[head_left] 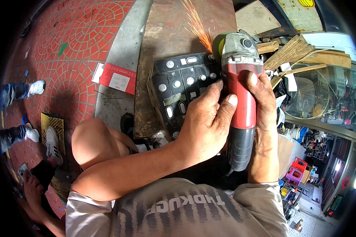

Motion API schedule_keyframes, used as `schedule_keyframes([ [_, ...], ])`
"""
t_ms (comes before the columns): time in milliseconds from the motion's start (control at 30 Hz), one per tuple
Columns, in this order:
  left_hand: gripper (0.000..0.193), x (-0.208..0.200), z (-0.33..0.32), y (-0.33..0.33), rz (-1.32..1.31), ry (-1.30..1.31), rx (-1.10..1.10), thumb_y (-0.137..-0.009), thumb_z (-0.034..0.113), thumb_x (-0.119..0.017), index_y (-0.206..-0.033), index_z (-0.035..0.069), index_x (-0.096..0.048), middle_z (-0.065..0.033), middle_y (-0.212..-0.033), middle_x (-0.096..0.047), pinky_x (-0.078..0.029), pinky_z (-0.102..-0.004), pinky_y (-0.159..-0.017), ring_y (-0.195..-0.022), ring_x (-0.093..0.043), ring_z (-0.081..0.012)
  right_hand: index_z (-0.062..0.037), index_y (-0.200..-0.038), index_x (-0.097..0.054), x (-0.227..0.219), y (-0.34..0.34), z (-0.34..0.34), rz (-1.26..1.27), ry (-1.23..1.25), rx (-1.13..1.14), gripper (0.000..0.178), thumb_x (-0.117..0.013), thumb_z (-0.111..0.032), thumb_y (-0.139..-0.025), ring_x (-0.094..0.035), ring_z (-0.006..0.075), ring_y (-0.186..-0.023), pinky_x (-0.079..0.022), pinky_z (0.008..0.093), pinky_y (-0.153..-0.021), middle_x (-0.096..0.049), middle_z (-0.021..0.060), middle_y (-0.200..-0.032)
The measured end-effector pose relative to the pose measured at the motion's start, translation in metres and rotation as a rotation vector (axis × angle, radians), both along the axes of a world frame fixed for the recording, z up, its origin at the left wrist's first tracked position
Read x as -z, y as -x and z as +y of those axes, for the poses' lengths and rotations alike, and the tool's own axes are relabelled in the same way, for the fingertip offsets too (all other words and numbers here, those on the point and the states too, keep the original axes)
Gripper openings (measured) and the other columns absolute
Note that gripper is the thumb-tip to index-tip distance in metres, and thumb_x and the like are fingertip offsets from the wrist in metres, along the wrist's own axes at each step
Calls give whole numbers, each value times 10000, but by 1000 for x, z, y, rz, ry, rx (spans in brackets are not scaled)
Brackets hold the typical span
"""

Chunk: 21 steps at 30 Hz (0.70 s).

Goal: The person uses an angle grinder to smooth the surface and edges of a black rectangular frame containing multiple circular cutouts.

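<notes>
A red and black angle grinder (246,96) is between my two hands, its grey metal head pointing away from me. My right hand (264,98) wraps round its right side, thumb on top of the red body. My left hand (205,124) grips it from the left, thumb pressed on the body; its fingertips are partly hidden. The disc (221,41) at the head's left side meets the far right corner of a black metal plate assembly (178,96) with round bolt heads and oval slots. Orange sparks (199,29) spray away from that contact.
The assembly lies on a brown worn tabletop (168,33). Wood offcuts (290,51) and a looped thin cable (328,93) lie to the right. A red and white box (116,78) sits left on the ledge. Another person's hand (31,185) and feet show at far left.
</notes>
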<state>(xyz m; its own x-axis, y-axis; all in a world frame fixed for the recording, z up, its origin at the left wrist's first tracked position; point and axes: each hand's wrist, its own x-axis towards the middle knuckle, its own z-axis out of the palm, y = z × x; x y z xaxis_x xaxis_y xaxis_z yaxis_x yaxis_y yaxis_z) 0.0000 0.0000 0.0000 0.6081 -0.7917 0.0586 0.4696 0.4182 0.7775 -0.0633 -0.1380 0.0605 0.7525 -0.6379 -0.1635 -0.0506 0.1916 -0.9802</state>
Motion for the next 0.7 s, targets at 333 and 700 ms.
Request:
schedule_keyframes([
  [333,390,-3,1,-1,34,-4,-11,-1209,123,-584,-1490,-141,-526,-141,-1047,-740,-589,-300,-795,-929,-694,-105,-14,-1694,-473,-1,-1,-1,17,23,-19,828,-853,-267,-1003,-682,240,-1315,-522,381,-1181,-700,150,-1460],
  [700,394,-7,1,0,128,32,16,-1211,114,-575,-1508,-138,-516,-155,-1090,-744,-598,-298,-833,-972,-704,-112,-18,-1715,-451,1,2,-1,-19,-5,1,831,-837,-238,-1013,-680,236,-1320,-515,374,-1188,-691,145,-1480],
])
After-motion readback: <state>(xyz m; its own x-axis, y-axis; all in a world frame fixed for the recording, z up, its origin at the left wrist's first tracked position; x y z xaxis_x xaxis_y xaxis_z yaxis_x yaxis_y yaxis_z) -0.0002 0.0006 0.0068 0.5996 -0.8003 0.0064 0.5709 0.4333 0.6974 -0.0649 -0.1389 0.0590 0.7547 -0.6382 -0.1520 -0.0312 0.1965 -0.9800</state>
